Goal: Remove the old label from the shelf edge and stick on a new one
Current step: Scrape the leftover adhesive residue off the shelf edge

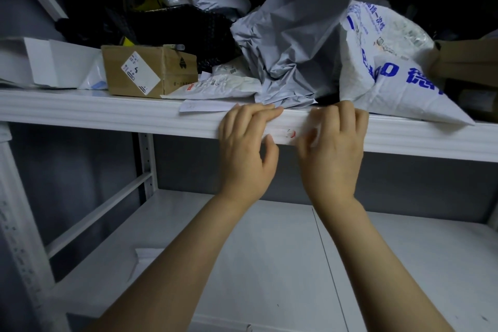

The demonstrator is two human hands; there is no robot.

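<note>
Upper shelf, far left: an open white carton (pixel 40 62), then a brown cardboard box (pixel 172 73) bearing a white shipping sticker, with a black padded bag (pixel 175 24) behind it. Flat white mailers (pixel 215 86) and a loose paper slip (pixel 204 106) lie just right of the box, the slip reaching the front lip. The white metal shelf edge (pixel 80 113) runs across the full width. The left hand (pixel 245 148) rests on that edge; its fingers (pixel 258 113) lie fairly straight along the top lip, relaxed and holding nothing, with the thumb spread below against the front face. Directly right of it, the white label (pixel 285 131), carrying a small red mark, sits flat on the front face of the edge, between the two hands. The right hand (pixel 334 148) covers the label's right end; its fingers (pixel 347 113) curl over the top lip and the thumb lies on the front face, but motion blur prevents telling whether they pinch the label. Behind the hands stands a crumpled grey plastic mailer bag (pixel 296 43), then a white woven bag with blue print (pixel 390 75) overhanging the lip, and stacked brown cartons (pixel 466 62) at far right. Below is a bare white lower shelf (pixel 269 250).
</note>
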